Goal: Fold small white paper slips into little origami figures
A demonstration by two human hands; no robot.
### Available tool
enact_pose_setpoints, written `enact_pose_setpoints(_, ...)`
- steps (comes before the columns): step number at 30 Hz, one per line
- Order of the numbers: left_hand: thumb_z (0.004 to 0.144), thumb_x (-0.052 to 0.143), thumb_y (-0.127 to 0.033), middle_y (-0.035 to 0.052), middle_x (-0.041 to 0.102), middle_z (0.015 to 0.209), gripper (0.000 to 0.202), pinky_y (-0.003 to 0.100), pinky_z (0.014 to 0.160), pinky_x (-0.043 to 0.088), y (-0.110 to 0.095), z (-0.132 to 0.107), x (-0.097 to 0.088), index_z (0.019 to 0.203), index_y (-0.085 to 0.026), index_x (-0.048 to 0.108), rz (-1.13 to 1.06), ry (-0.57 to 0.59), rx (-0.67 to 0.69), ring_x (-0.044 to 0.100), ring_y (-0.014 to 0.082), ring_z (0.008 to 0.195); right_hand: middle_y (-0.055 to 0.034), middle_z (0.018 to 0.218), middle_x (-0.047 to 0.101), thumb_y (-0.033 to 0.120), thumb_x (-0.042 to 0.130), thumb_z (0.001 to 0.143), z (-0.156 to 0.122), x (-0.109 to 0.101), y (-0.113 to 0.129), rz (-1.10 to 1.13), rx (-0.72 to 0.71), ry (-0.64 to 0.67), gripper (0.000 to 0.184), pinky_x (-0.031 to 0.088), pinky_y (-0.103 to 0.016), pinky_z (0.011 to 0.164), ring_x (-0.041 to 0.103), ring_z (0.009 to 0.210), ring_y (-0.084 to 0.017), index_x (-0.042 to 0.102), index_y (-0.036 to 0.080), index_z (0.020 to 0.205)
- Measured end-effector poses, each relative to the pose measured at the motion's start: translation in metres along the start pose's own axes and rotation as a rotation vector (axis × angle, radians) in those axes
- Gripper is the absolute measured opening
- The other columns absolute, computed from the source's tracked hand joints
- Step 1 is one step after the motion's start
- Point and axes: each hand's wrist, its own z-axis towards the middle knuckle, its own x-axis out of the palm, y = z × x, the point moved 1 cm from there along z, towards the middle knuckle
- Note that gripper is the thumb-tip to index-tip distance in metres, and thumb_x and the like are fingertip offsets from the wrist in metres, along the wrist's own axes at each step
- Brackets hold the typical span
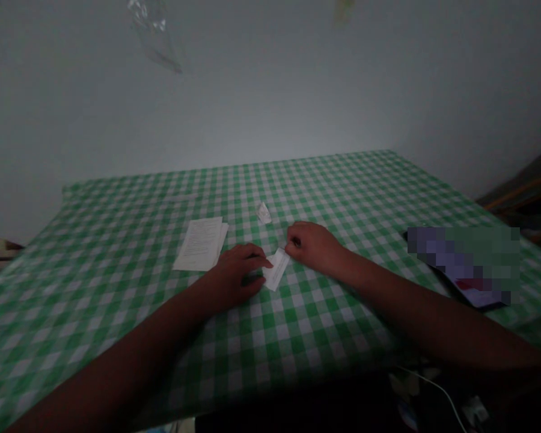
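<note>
The right hand [311,246], fingers curled tight, is pinching the upper end of a small white paper slip [276,269] lying on a green-and-white gingham tablecloth [338,180], while the left hand [238,275] is touching its other end with outstretched fingertips [264,260], their grip impossible to tell.

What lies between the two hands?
A small white paper slip lies between the left hand and right hand, touching both, in the head view.
</note>
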Motion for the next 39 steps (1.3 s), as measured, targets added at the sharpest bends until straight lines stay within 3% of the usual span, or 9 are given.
enact_pose_setpoints(8, 0.087, 0.061, -0.023, 0.0069, 0.058, 0.121, 0.03, 0.045, 0.101, 0.044, 0.003, -0.001, 0.002, 0.116, -0.025, 0.066, 0.009, 0.002, 0.004, 0.055, 0.0247, 0.114, -0.0058, 0.088, 0.067, 0.039, 0.061, 0.085, -0.004, 0.009, 0.002, -0.005, 0.001, 0.028, 0.02, 0.043, -0.034, 0.074, 0.06, 0.085, -0.021, 0.064, 0.02, 0.083)
enact_pose_setpoints(16, 0.088, 0.061, -0.022, 0.0068, 0.057, 0.12, 0.028, 0.046, 0.101, 0.044, 0.004, -0.001, 0.002, 0.116, -0.025, 0.064, 0.009, 0.01, 0.026, 0.053, 0.0245, 0.115, -0.0019, 0.082, 0.066, 0.021, 0.067, 0.077, -0.001, 0.006, 0.003, 0.334, 0.05, 0.036, 0.004, 0.044, -0.028, 0.068, 0.059, 0.074, -0.015, 0.064, 0.019, 0.079)
enact_pose_setpoints(20, 0.088, 0.06, -0.02, 0.0083, 0.053, 0.125, 0.027, 0.047, 0.103, 0.043, 0.002, -0.002, 0.002, 0.115, -0.024, 0.063, -0.022, -0.055, 0.019, 0.051, 0.0255, 0.12, 0.0017, 0.071, 0.063, 0.016, 0.062, 0.076, -0.002, 0.006, 0.007, 0.533, 0.076, 0.023, 0.004, 0.043, -0.026, 0.061, 0.057, 0.065, -0.012, 0.06, 0.02, 0.075)
enact_pose_setpoints(24, 0.09, 0.058, -0.019, 0.0077, 0.05, 0.128, 0.025, 0.045, 0.103, 0.045, 0.0, -0.004, -0.001, 0.115, -0.025, 0.061, -0.057, -0.167, 0.015, 0.051, 0.024, 0.12, 0.0026, 0.07, 0.06, 0.02, 0.06, 0.079, -0.001, 0.003, 0.005, 0.539, 0.064, -0.193, 0.007, 0.044, -0.027, 0.061, 0.056, 0.064, -0.013, 0.055, 0.021, 0.074)
enact_pose_setpoints(27, 0.091, 0.058, -0.018, 0.0073, 0.05, 0.126, 0.027, 0.043, 0.103, 0.046, -0.002, -0.004, -0.005, 0.116, -0.025, 0.059, -0.063, -0.239, 0.041, 0.051, 0.0231, 0.12, -0.0018, 0.08, 0.062, 0.018, 0.055, 0.082, -0.004, -0.006, 0.007, 0.338, -0.124, -0.442, 0.007, 0.046, -0.034, 0.075, 0.057, 0.078, -0.018, 0.053, 0.021, 0.078)
enact_pose_setpoints(29, 0.091, 0.057, -0.017, 0.0073, 0.051, 0.125, 0.027, 0.043, 0.103, 0.046, -0.004, -0.004, -0.007, 0.117, -0.024, 0.058, -0.059, -0.276, 0.054, 0.052, 0.0225, 0.119, -0.0064, 0.089, 0.064, 0.016, 0.052, 0.085, -0.007, -0.011, 0.011, 0.173, -0.278, -0.512, 0.007, 0.045, -0.04, 0.085, 0.057, 0.09, -0.022, 0.052, 0.021, 0.08)
enact_pose_setpoints(31, 0.092, 0.057, -0.016, 0.0072, 0.052, 0.123, 0.027, 0.042, 0.102, 0.046, -0.004, -0.003, -0.008, 0.118, -0.024, 0.057, -0.048, -0.293, 0.059, 0.052, 0.0218, 0.118, -0.01, 0.097, 0.066, 0.015, 0.051, 0.087, -0.01, -0.011, 0.016, 0.057, -0.375, -0.451, 0.007, 0.044, -0.042, 0.089, 0.056, 0.098, -0.024, 0.054, 0.019, 0.083)
enact_pose_setpoints(34, 0.091, 0.057, -0.017, 0.0086, 0.053, 0.124, 0.031, 0.043, 0.102, 0.047, -0.003, -0.001, -0.006, 0.121, -0.023, 0.054, -0.041, -0.265, 0.056, 0.053, 0.0224, 0.118, -0.0114, 0.099, 0.065, 0.019, 0.051, 0.09, -0.015, -0.002, 0.023, -0.048, -0.473, -0.211, 0.009, 0.044, -0.042, 0.09, 0.054, 0.1, -0.026, 0.059, 0.016, 0.092)
enact_pose_setpoints(39, 0.09, 0.057, -0.02, 0.0103, 0.057, 0.127, 0.04, 0.047, 0.105, 0.046, 0.004, -0.004, 0.002, 0.129, -0.022, 0.048, -0.03, -0.137, 0.025, 0.053, 0.0251, 0.122, -0.0082, 0.091, 0.065, 0.022, 0.052, 0.092, -0.019, 0.012, 0.029, 0.047, -0.555, 0.056, 0.01, 0.046, -0.036, 0.087, 0.056, 0.09, -0.021, 0.061, 0.016, 0.091)
